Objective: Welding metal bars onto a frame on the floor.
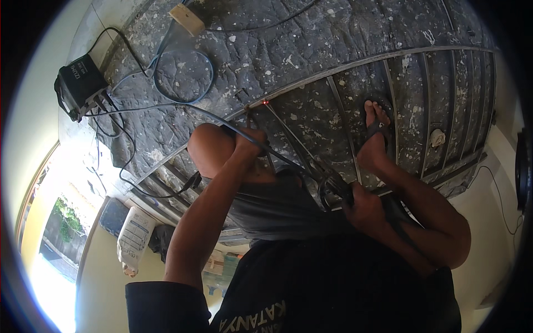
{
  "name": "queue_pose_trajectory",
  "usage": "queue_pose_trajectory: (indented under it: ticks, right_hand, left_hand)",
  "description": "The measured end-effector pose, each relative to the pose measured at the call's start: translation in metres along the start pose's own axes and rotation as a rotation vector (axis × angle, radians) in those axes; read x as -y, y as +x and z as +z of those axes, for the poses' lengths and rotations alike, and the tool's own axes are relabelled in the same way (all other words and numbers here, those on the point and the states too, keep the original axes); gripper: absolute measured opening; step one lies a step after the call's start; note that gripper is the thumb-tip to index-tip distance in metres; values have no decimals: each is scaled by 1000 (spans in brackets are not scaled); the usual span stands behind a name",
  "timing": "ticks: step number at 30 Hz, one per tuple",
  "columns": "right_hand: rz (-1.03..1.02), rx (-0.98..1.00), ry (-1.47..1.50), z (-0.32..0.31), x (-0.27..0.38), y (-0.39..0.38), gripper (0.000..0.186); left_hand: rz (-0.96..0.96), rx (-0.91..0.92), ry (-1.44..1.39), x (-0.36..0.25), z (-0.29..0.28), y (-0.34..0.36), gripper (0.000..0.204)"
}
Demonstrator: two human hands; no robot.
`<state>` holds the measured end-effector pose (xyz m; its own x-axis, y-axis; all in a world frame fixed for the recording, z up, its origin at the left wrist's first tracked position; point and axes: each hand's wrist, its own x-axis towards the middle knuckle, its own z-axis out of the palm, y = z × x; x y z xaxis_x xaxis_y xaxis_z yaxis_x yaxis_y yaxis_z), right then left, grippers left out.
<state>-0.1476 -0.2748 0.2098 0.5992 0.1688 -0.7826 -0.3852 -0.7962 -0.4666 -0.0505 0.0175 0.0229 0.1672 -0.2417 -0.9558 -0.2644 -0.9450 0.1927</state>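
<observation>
My right hand (365, 208) is closed round the black handle of a welding electrode holder (335, 182). A thin electrode (288, 130) runs from its jaws up and left to a metal frame with several bars (337, 102). At the electrode's far end a small red glow (266, 102) shows against the frame's long edge bar. My left hand (252, 142) is closed beside my bent knee, near that edge bar. A narrow dark piece (249, 116) stands up just beyond its fingers; whether the hand grips it is hard to make out.
A black welding machine (83, 86) stands at the far left, with cables trailing from it. One cable (214, 115) crosses over my left hand toward the holder. A blue-grey cable loop (212, 77) and a wooden block (187, 20) lie on the paint-spotted grey sheet (250, 50). My foot (376, 130) rests among the bars.
</observation>
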Motion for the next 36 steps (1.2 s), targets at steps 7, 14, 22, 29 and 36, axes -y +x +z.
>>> queue_pose_trajectory:
  ticks: [7,14,22,29,36]
  right_hand:
    - [-3,-4,3,0,1,1,37]
    - [-84,-39,-47,3,-4,1,34]
    - [-160,-88,-6,4,-7,1,28]
    - [5,48,-22,4,-5,-2,37]
    - [-9,5,-57,3,-4,1,37]
  left_hand:
    - [34,-130,83,2,6,1,23]
    - [149,-116,-6,11,18,6,19]
    - [-290,-207,-1347,-1,7,-23,26]
    - [130,-86,140,-1,-9,-9,27]
    - [82,-144,153,0,-2,-5,27]
